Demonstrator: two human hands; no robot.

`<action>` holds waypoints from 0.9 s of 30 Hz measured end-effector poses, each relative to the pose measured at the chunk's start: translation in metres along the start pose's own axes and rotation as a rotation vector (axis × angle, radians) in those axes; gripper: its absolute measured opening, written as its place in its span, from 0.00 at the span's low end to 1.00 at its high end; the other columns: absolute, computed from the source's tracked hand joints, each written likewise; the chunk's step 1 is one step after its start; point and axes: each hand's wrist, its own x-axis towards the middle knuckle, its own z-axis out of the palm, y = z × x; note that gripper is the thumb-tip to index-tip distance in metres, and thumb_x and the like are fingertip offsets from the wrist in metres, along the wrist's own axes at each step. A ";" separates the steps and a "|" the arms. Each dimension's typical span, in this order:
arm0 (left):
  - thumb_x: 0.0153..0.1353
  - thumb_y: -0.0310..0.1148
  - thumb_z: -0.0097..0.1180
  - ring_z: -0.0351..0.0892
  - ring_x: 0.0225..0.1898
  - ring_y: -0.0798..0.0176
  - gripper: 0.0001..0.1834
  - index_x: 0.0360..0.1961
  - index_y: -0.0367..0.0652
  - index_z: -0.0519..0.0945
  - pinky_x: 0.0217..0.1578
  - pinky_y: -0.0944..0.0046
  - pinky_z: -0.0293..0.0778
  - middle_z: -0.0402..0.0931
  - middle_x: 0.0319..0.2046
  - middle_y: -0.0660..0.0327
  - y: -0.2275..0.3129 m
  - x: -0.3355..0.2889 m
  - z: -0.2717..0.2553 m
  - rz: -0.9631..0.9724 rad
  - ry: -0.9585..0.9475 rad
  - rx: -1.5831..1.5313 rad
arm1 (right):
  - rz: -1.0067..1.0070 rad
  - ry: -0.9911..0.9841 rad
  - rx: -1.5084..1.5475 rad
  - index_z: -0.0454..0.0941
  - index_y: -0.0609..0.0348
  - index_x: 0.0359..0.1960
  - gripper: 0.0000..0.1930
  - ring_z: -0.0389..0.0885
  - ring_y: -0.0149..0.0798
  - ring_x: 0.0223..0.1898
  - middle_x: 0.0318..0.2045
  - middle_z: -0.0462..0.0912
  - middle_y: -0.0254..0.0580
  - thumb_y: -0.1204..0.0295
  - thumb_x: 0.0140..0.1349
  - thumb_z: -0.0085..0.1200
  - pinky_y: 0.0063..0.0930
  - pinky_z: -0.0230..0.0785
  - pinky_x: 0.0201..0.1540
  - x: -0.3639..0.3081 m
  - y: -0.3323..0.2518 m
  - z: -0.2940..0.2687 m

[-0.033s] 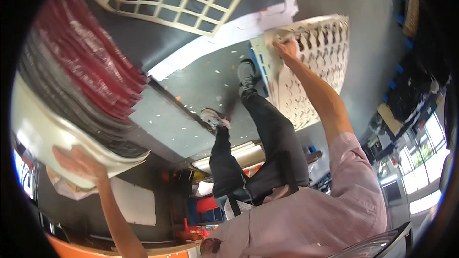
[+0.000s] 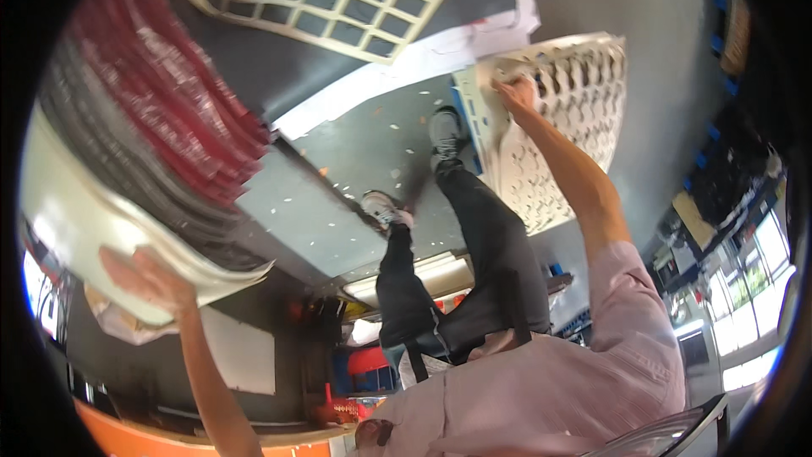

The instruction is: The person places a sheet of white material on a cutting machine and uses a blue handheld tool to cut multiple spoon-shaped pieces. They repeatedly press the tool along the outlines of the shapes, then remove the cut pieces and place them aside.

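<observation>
Grasping the upper border of the perforated cream sheets (image 2: 562,169) beside the right leg (image 2: 486,220), the right hand (image 2: 523,95) has something probably light and bendy, best held by its solid margin; the left hand (image 2: 150,279) lies unclenched against a smooth cream sheet (image 2: 80,199); scraps (image 2: 322,172) dot the grey floor (image 2: 355,140)

There are two hands (image 2: 150,278), two shoes (image 2: 445,131), one cream lattice (image 2: 362,36), one red stack (image 2: 169,85), one grey stack (image 2: 139,156); perforated panels (image 2: 516,161) overlap beyond counting.

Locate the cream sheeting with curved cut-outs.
In the head view, the cream sheeting is right of centre, at the person's right hand, just right of the shoe.
</observation>
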 end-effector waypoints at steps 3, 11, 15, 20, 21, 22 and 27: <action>0.81 0.48 0.46 0.56 0.77 0.39 0.38 0.78 0.28 0.57 0.77 0.42 0.52 0.56 0.76 0.38 -0.001 -0.002 0.003 -0.014 0.043 -0.040 | -0.009 -0.217 -0.116 0.80 0.68 0.53 0.35 0.85 0.60 0.52 0.49 0.86 0.61 0.51 0.53 0.71 0.49 0.76 0.55 -0.032 -0.012 0.002; 0.79 0.53 0.45 0.57 0.75 0.31 0.40 0.77 0.29 0.61 0.73 0.36 0.55 0.56 0.75 0.35 0.014 0.003 0.000 -0.041 0.011 0.059 | -0.190 -0.178 -0.657 0.74 0.69 0.56 0.32 0.74 0.62 0.66 0.64 0.75 0.67 0.54 0.61 0.68 0.50 0.74 0.63 -0.077 -0.109 0.056; 0.75 0.51 0.47 0.58 0.74 0.30 0.40 0.76 0.29 0.61 0.71 0.34 0.54 0.56 0.75 0.33 0.019 0.003 0.002 -0.081 0.010 0.093 | -0.401 -0.591 0.041 0.80 0.62 0.48 0.14 0.83 0.46 0.46 0.47 0.83 0.48 0.67 0.67 0.60 0.39 0.79 0.48 -0.219 -0.201 0.067; 0.72 0.48 0.50 0.55 0.75 0.30 0.40 0.76 0.31 0.62 0.71 0.31 0.52 0.55 0.76 0.37 0.023 0.003 0.004 -0.095 0.052 0.057 | -0.790 -0.726 0.552 0.83 0.59 0.48 0.12 0.88 0.50 0.41 0.43 0.87 0.49 0.74 0.64 0.66 0.40 0.81 0.47 -0.417 -0.321 0.056; 0.72 0.49 0.51 0.54 0.76 0.30 0.40 0.76 0.32 0.63 0.72 0.30 0.51 0.56 0.76 0.39 0.024 0.004 0.004 -0.103 0.049 0.058 | -0.874 -0.547 0.431 0.82 0.60 0.49 0.13 0.87 0.53 0.44 0.43 0.87 0.50 0.71 0.64 0.66 0.43 0.81 0.48 -0.438 -0.337 0.054; 0.72 0.50 0.51 0.55 0.76 0.31 0.40 0.76 0.33 0.63 0.72 0.31 0.51 0.57 0.76 0.39 0.025 0.005 0.005 -0.099 0.068 0.058 | -0.846 -0.476 0.376 0.82 0.60 0.51 0.15 0.86 0.55 0.45 0.44 0.87 0.50 0.70 0.65 0.66 0.44 0.80 0.48 -0.452 -0.352 0.056; 0.72 0.52 0.51 0.56 0.75 0.29 0.41 0.76 0.32 0.64 0.72 0.31 0.53 0.58 0.76 0.40 0.025 0.003 0.005 -0.115 0.096 0.018 | -0.753 -0.476 0.109 0.79 0.60 0.56 0.20 0.85 0.57 0.44 0.44 0.85 0.53 0.69 0.64 0.66 0.47 0.79 0.45 -0.465 -0.375 0.058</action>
